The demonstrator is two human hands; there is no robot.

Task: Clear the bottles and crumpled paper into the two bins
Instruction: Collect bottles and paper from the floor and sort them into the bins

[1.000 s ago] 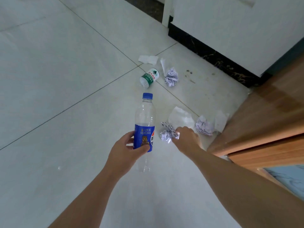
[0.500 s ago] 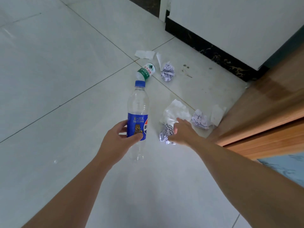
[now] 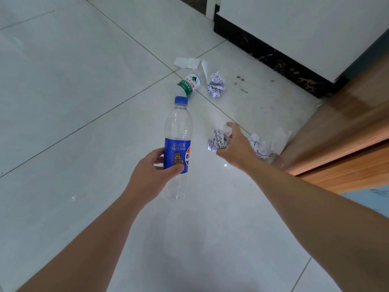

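Inspector: Left hand (image 3: 154, 172)?

Assessor: Arm extended over the tiled floor (image 3: 63, 91), fingers wrapped round the label of the blue-capped bottle (image 3: 177, 144), held upright, cap away from the camera.

Inspector: Right hand (image 3: 236, 147)?

Assessor: Reached forward, fingers curled on a crumpled paper ball (image 3: 217, 140). A second ball (image 3: 260, 146) lies just beyond it; the green-labelled bottle (image 3: 188, 84) and a third ball (image 3: 215, 85) lie farther off.
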